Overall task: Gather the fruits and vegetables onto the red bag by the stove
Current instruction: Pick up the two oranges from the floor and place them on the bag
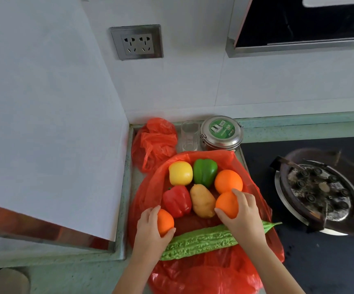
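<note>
Both hands are down over the red bag (203, 276), which lies spread on the green surface (76, 272) just left of the stove (288, 149). My left hand (150, 225) curls round a small orange (165, 221) at the bag's left side, thumb below it, fingers over its top. My right hand (243, 215) grips a second orange (228, 205) from the right; it touches a third orange (228, 181) behind it. Between my hands sit a red pepper (177, 200) and a potato (202, 201), with a yellow pepper (180, 172) and a green pepper (205, 171) behind them. A bitter gourd (197, 242) lies across the bag under both wrists. Behind the bag, by the wall, are a crumpled red bag (154, 141), a clear glass (189, 135) and a steel tin (221, 133). Both forearms come in from the bottom edge, angled towards each other.
</note>
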`<state>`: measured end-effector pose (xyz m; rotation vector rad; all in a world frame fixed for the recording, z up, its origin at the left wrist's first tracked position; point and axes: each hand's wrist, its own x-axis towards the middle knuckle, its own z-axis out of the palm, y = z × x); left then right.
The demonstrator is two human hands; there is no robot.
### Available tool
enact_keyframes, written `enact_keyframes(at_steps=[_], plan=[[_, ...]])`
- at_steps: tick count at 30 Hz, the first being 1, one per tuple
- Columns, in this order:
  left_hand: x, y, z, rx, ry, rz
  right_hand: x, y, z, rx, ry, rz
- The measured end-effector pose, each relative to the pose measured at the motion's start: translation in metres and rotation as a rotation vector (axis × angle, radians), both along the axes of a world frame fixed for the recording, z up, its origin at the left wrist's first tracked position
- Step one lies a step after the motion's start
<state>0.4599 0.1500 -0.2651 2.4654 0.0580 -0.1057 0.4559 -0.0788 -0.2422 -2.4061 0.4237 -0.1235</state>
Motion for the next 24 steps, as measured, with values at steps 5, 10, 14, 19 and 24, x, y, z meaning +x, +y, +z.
enact_keyframes(at_steps=[5,10,14,19,24], plan=[[0.004,-0.002,-0.005,0.062,-0.036,-0.053,0.002,-0.001,-0.006,-0.012,0.026,-0.034],[0.004,-0.001,-0.007,0.084,-0.046,-0.070,0.004,-0.002,-0.010,-0.051,0.067,-0.039],[0.003,-0.001,-0.008,0.049,-0.049,-0.077,0.004,-0.002,-0.014,-0.038,0.058,-0.050],[0.001,-0.002,-0.010,0.069,-0.073,-0.089,0.002,-0.003,-0.016,-0.036,0.072,-0.055],[0.001,-0.002,-0.012,0.115,-0.142,-0.118,-0.003,-0.004,-0.012,-0.048,0.073,-0.052]])
